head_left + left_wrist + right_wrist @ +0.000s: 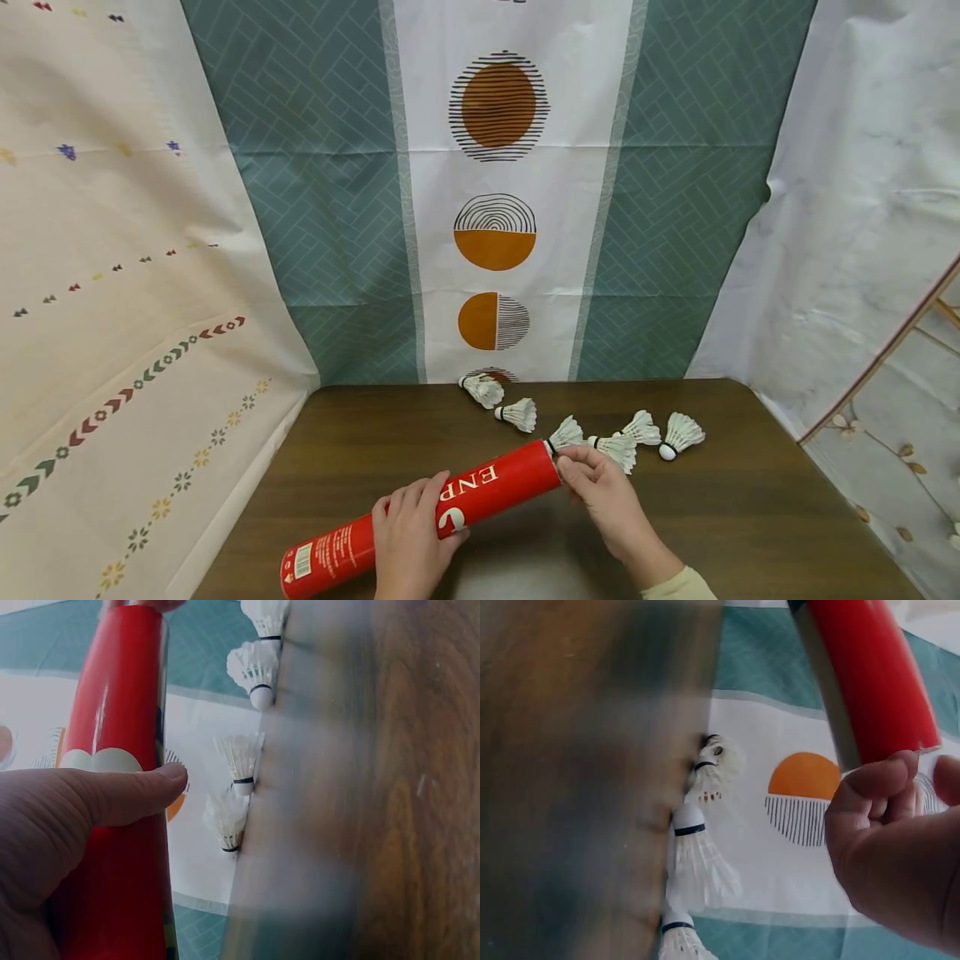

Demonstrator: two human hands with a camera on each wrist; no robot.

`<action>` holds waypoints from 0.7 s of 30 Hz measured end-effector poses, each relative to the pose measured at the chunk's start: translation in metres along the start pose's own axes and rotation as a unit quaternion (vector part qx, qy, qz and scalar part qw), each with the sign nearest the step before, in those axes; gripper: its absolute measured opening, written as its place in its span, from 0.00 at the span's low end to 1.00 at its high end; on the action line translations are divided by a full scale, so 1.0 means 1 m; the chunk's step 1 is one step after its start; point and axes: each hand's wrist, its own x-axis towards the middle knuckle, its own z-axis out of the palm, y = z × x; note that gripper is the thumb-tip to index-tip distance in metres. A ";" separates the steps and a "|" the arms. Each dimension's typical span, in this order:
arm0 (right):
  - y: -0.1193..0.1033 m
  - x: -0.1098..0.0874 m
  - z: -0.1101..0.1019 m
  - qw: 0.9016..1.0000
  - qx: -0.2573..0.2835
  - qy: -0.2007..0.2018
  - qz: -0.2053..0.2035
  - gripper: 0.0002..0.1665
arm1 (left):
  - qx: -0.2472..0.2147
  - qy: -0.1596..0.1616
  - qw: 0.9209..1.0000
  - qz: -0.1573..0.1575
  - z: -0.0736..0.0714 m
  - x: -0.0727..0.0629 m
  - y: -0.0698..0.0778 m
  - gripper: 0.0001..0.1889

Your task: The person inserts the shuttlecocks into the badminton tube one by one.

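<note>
A long red shuttlecock tube [517, 482] with white lettering lies slanted across the front of the table, its far end raised toward the right. My left hand [414, 527] grips it around the middle; the left wrist view shows the thumb [135, 795] lying across its side. At the raised end, my right hand [603, 492] has its fingers curled at the rim, thumb and forefinger pinching there. Those fingers [874, 791] hide part of the tube's mouth. Just behind that rim a white feathered shuttlecock [567, 432] shows, partly covered by the tube.
More shuttlecocks lie loose on the brown wooden table [375, 450]: one [483, 390] at the back edge, another [519, 414] near it, and several to the right, including one [681, 435] farthest right. Patterned cloth [495, 250] hangs behind the table.
</note>
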 end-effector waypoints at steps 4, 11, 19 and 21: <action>0.006 -0.004 0.004 0.997 -0.038 -0.032 -0.057 0.25 | 0.003 0.005 1.000 -0.001 0.001 -0.001 -0.002 0.49; 0.011 -0.007 0.006 0.986 -0.095 -0.080 -0.112 0.31 | 0.002 0.016 1.000 0.015 0.003 -0.003 -0.005 0.49; 0.010 -0.008 -0.001 0.978 -0.111 -0.151 -0.088 0.38 | 0.002 0.009 1.000 0.018 0.003 -0.004 -0.006 0.49; 0.010 -0.006 -0.006 0.978 -0.110 -0.149 -0.091 0.37 | 0.003 0.007 1.000 0.019 0.003 -0.005 -0.006 0.49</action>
